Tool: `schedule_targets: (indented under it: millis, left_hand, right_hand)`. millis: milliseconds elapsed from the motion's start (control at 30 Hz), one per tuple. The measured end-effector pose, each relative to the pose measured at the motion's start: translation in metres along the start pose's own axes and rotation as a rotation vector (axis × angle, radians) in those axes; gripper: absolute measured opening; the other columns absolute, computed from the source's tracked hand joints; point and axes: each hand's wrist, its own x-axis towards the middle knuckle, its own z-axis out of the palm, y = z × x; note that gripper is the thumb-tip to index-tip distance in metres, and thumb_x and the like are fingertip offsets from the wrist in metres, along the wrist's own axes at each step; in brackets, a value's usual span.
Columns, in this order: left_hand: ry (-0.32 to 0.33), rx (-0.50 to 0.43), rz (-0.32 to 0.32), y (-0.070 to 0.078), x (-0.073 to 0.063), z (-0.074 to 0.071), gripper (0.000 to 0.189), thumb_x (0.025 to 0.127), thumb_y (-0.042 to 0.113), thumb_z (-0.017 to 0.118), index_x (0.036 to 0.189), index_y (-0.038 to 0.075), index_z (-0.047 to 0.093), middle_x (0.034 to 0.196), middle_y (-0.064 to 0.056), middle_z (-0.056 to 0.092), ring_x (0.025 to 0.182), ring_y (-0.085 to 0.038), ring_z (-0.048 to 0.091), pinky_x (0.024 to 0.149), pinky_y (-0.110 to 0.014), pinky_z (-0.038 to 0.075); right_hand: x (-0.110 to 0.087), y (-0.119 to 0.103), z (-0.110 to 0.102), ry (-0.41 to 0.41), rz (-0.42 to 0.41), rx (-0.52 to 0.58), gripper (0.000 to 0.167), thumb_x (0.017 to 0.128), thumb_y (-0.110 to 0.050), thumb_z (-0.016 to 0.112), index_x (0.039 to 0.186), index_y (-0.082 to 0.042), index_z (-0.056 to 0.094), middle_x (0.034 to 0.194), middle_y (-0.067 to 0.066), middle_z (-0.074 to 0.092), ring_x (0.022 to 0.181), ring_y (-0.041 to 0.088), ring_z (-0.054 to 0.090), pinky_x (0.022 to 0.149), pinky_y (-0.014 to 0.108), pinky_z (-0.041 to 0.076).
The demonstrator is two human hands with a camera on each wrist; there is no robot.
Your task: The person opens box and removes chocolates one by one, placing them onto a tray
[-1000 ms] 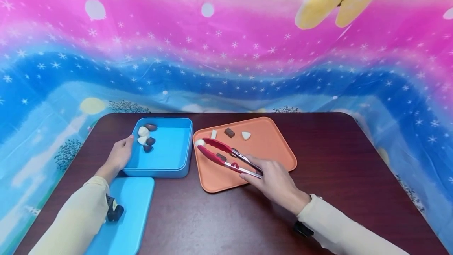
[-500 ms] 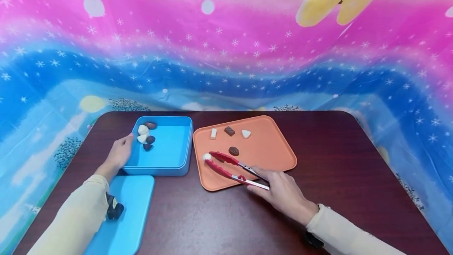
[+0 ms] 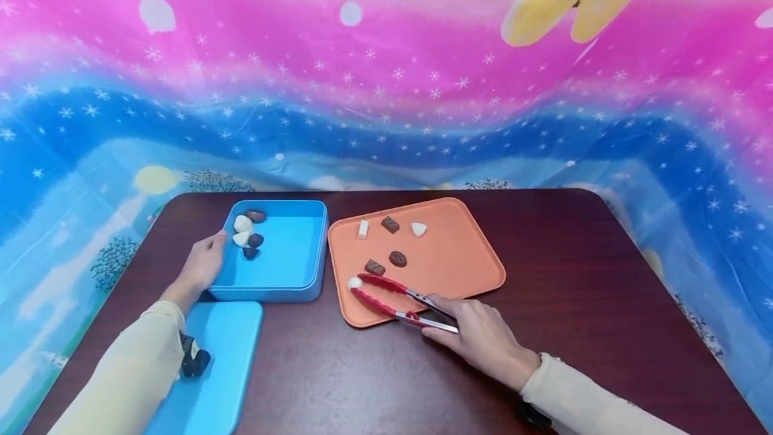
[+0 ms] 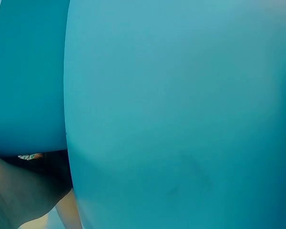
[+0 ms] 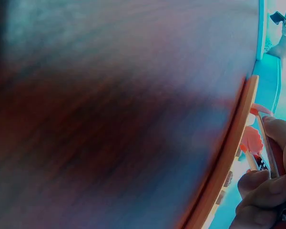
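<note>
My right hand (image 3: 486, 337) grips a pair of red-tipped metal tongs (image 3: 435, 322), also in the right wrist view. Between the tips of the tongs, over the left part of the orange tray (image 3: 465, 274), sits a small round white chocolate (image 3: 354, 283). Near it on the tray lie a brown block (image 3: 374, 266) and an oval brown chocolate (image 3: 398, 258). My left hand (image 3: 204, 260) holds the left side of a blue box (image 3: 272, 293), thumb at the rim. White chocolates (image 3: 243, 223) and brown chocolates (image 3: 250, 254) cluster along the box's left inside.
A blue lid (image 3: 220, 361) lies in front of the box, under the left forearm. Farther back on the tray are a white bar (image 3: 363, 229), a ridged brown block (image 3: 390, 224) and a white triangular piece (image 3: 419, 229). A patterned cloth (image 3: 386, 113) hangs behind the table.
The tongs and the white chocolate have moved from the tray's left edge down toward its front left, uncovering the two brown pieces. My left hand stays on the box.
</note>
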Motion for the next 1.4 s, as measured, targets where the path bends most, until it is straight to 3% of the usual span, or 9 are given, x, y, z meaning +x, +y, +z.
schedule_targets:
  millis: [267, 500, 700, 1067, 1100, 1200, 1267, 1333, 1400]
  left_hand:
    - [0.011, -0.002, 0.042, -0.004, -0.002, 0.002, 0.077, 0.107, 0.054, 0.009, 0.159, -0.002, 0.006, 0.165, -0.032, 0.007, 0.152, -0.055, 0.011, 0.119, -0.072, 0.019]
    - [0.019, -0.014, 0.033, 0.0, 0.0, -0.001, 0.08, 0.107, 0.057, 0.009, 0.16, -0.003, 0.007, 0.165, -0.034, 0.009, 0.151, -0.057, 0.013, 0.118, -0.074, 0.018]
    - [0.02, -0.004, 0.04, -0.002, 0.0, -0.002, 0.078, 0.107, 0.054, 0.008, 0.159, -0.003, 0.006, 0.165, -0.034, 0.009, 0.151, -0.056, 0.012, 0.119, -0.072, 0.018]
    - [0.008, -0.005, 0.032, -0.001, -0.003, -0.001, 0.08, 0.106, 0.057, 0.008, 0.16, -0.003, 0.005, 0.165, -0.033, 0.008, 0.151, -0.056, 0.012, 0.119, -0.073, 0.017]
    - [0.005, -0.006, 0.027, -0.001, -0.003, -0.001, 0.08, 0.106, 0.057, 0.008, 0.16, -0.003, 0.005, 0.165, -0.034, 0.008, 0.151, -0.056, 0.012, 0.119, -0.073, 0.018]
    - [0.006, -0.021, 0.034, -0.002, 0.0, 0.002, 0.08, 0.106, 0.058, 0.009, 0.161, 0.0, 0.012, 0.143, -0.035, 0.046, 0.147, -0.053, 0.028, 0.112, -0.064, 0.038]
    - [0.004, -0.022, 0.024, -0.002, 0.001, 0.002, 0.08, 0.106, 0.059, 0.009, 0.161, 0.001, 0.011, 0.143, -0.034, 0.046, 0.146, -0.053, 0.029, 0.112, -0.064, 0.039]
    - [0.008, -0.027, 0.031, -0.003, 0.002, 0.003, 0.081, 0.106, 0.06, 0.01, 0.16, 0.002, 0.02, 0.109, -0.024, 0.057, 0.137, -0.048, 0.042, 0.098, -0.051, 0.048]
    - [0.014, -0.017, 0.033, -0.003, 0.002, 0.003, 0.081, 0.106, 0.06, 0.01, 0.158, 0.001, 0.027, 0.102, -0.021, 0.057, 0.132, -0.045, 0.047, 0.095, -0.047, 0.05]
  right_hand:
    - [0.001, 0.002, -0.009, 0.025, -0.028, 0.077, 0.063, 0.079, -0.056, 0.082, 0.136, -0.039, 0.064, 0.114, -0.012, 0.074, 0.087, 0.004, 0.066, 0.072, 0.031, 0.056]
    - [0.016, 0.001, -0.025, 0.038, -0.011, 0.174, 0.066, 0.078, -0.059, 0.081, 0.136, -0.033, 0.064, 0.062, -0.015, 0.05, 0.057, 0.002, 0.036, 0.055, 0.021, 0.038]
    - [0.025, 0.003, -0.023, 0.054, -0.035, 0.159, 0.074, 0.079, -0.065, 0.077, 0.138, -0.024, 0.064, 0.085, -0.012, 0.071, 0.07, 0.004, 0.054, 0.065, 0.023, 0.045]
    - [0.034, -0.001, -0.021, 0.058, 0.011, 0.191, 0.085, 0.076, -0.067, 0.078, 0.142, -0.016, 0.06, 0.126, 0.002, 0.073, 0.098, 0.013, 0.069, 0.076, 0.031, 0.055]
    - [0.036, -0.002, -0.021, 0.057, 0.013, 0.192, 0.086, 0.075, -0.068, 0.078, 0.142, -0.017, 0.06, 0.12, 0.001, 0.075, 0.094, 0.013, 0.068, 0.073, 0.03, 0.053]
    - [0.04, -0.005, -0.02, 0.061, 0.018, 0.192, 0.087, 0.075, -0.069, 0.078, 0.142, -0.017, 0.06, 0.114, 0.001, 0.076, 0.088, 0.011, 0.065, 0.068, 0.027, 0.049]
    - [0.043, -0.008, -0.02, 0.067, 0.021, 0.188, 0.087, 0.074, -0.068, 0.079, 0.142, -0.017, 0.06, 0.111, 0.001, 0.076, 0.085, 0.012, 0.064, 0.067, 0.027, 0.046]
    - [0.046, -0.012, -0.019, 0.073, 0.019, 0.196, 0.086, 0.074, -0.066, 0.08, 0.142, -0.016, 0.06, 0.119, 0.001, 0.075, 0.088, 0.013, 0.065, 0.069, 0.027, 0.048]
    - [0.048, -0.016, -0.019, 0.067, 0.025, 0.208, 0.086, 0.074, -0.065, 0.081, 0.143, -0.018, 0.06, 0.106, 0.0, 0.076, 0.081, 0.013, 0.063, 0.064, 0.027, 0.046]
